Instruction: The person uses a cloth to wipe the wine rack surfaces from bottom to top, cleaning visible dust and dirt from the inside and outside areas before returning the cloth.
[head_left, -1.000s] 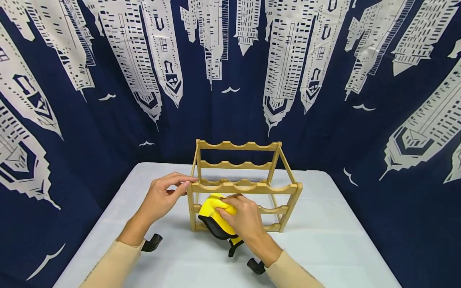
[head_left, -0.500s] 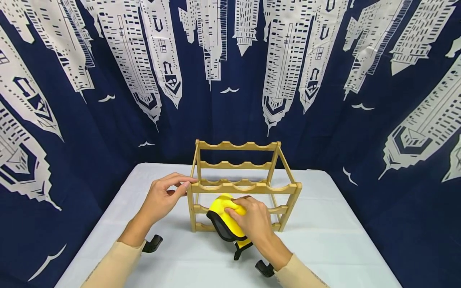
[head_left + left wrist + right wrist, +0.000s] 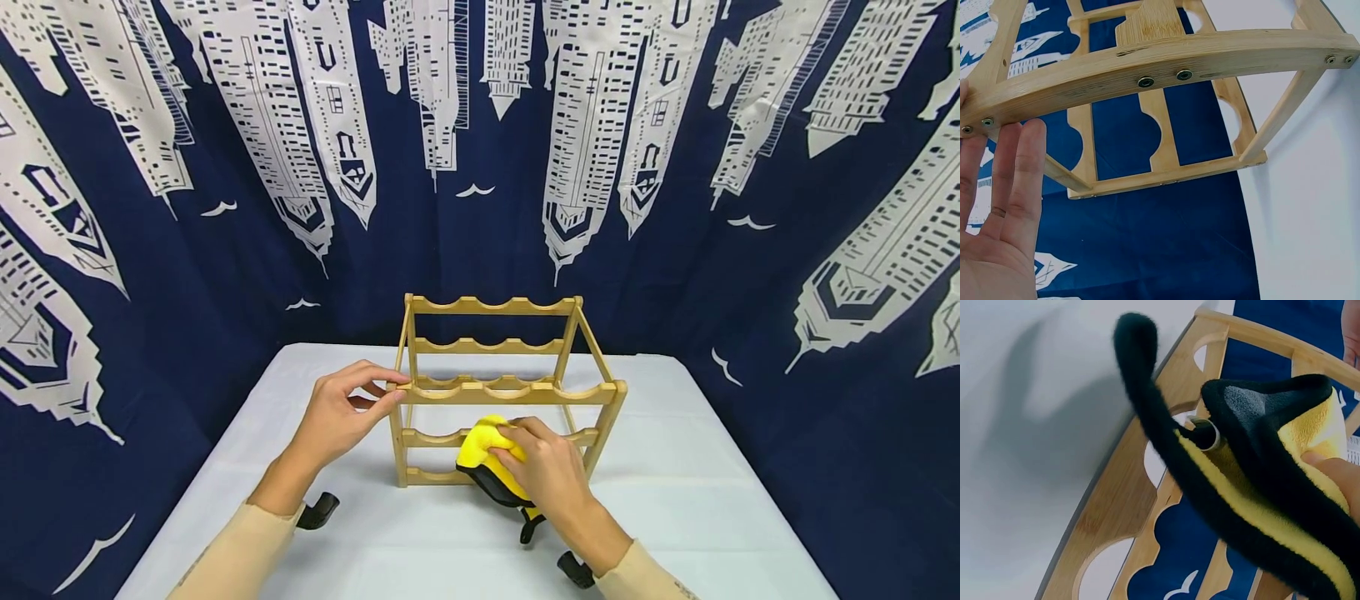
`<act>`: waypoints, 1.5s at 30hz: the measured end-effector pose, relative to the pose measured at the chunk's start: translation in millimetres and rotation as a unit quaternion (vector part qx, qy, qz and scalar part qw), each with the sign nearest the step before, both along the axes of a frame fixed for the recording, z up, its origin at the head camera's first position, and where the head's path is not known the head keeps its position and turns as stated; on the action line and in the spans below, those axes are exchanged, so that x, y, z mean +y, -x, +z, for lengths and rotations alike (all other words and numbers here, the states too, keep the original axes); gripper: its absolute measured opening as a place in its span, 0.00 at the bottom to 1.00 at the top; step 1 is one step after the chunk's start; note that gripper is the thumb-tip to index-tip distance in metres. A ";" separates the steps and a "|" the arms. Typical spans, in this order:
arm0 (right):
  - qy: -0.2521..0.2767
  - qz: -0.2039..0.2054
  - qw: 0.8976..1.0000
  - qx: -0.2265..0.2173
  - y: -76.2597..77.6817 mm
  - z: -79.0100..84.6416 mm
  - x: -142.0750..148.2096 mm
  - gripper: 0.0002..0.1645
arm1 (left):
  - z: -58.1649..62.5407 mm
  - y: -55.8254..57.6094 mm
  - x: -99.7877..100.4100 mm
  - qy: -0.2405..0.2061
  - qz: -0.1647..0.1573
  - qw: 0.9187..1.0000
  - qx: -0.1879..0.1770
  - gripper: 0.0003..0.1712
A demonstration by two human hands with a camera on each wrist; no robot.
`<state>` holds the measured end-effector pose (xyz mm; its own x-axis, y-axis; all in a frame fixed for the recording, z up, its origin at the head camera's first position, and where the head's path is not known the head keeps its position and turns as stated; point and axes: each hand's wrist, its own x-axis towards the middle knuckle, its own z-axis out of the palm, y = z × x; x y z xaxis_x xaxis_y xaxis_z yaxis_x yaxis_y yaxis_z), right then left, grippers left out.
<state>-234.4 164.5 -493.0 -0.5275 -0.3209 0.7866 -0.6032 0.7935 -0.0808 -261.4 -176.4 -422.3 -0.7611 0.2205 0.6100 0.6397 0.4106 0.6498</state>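
Note:
A light wooden wine rack (image 3: pixel 517 393) with scalloped rails stands at the middle of the table. My left hand (image 3: pixel 341 408) holds its near top left corner, thumb in front and fingers over the rail. In the left wrist view, fingers (image 3: pixel 1025 169) lie against the screwed side bar (image 3: pixel 1097 75). My right hand (image 3: pixel 551 471) grips a bunched yellow cleaning cloth (image 3: pixel 480 450) with a black border, against the front of the rack at the middle rail. The right wrist view shows the cloth (image 3: pixel 1319 431) folded, its grey underside and a black hanging loop (image 3: pixel 1135 350) visible.
A white cloth covers the table (image 3: pixel 712 517). Behind it and at the sides hangs a dark blue curtain (image 3: pixel 480 250) printed with white buildings and birds. Black wrist-worn pieces (image 3: pixel 318 510) show below both forearms.
My right hand has moved the cloth rightward along the front of the rack, and slightly down. The left hand keeps its place at the corner, and the rack stays put.

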 end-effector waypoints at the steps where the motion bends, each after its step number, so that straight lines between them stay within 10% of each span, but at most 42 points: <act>1: 0.006 0.003 1.000 -0.007 0.4 0.1 0.6 0.26 | 0.1 -0.1 -0.3 0.000 0.002 1.000 -0.001 0.13; 17: 0.126 0.003 0.987 -0.102 0.3 6.5 10.2 0.19 | 1.6 -3.3 0.0 0.002 0.005 1.000 -0.015 0.13; 45: 0.058 -0.066 0.996 -0.034 -13.1 2.5 62.9 0.22 | -1.2 -1.3 1.3 -0.003 0.008 1.000 0.002 0.13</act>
<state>-221.2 227.4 -490.5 -0.6121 -0.1539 0.7757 -0.4842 0.8485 -0.2137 -260.1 -175.0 -423.4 -0.7620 0.2043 0.6145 0.6357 0.4170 0.6496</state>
